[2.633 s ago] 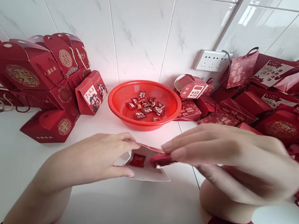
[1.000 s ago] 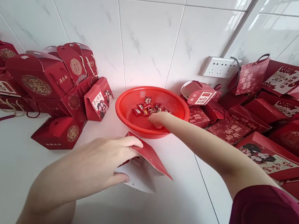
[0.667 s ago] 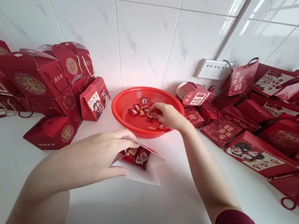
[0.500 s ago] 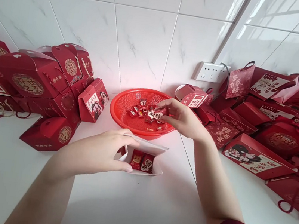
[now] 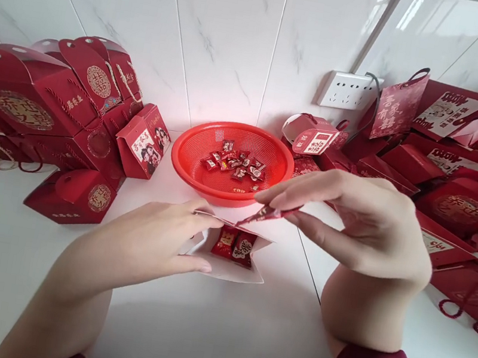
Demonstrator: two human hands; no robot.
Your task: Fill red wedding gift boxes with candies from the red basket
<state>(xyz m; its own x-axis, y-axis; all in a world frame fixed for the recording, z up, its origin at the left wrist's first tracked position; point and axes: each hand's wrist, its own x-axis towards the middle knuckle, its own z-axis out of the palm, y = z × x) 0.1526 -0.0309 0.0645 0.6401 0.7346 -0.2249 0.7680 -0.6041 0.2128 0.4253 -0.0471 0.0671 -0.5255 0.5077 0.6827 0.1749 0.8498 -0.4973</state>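
My left hand [image 5: 166, 237] grips the left side of a small gift box [image 5: 233, 274], thumb and fingers holding its mouth apart. White inside, the box stands on the table with red wrapped candies [image 5: 234, 245] at its bottom. My right hand [image 5: 341, 219] pinches a flat red candy packet [image 5: 267, 214] between thumb and fingers, just above the box's far right edge. Behind the box is a red plastic basket [image 5: 182, 164] with several small wrapped candies [image 5: 236, 163] in it.
Red gift boxes are heaped on the left [image 5: 27, 109] and right [image 5: 453, 201]. A small printed box [image 5: 147, 143] stands left of the basket. A white power strip [image 5: 348, 91] with a cable is against the tiled wall [image 5: 229, 38].
My right hand has moved from over the basket toward me, bringing the candy packet above the box. My left hand keeps its hold on the box. The view has tilted down slightly.
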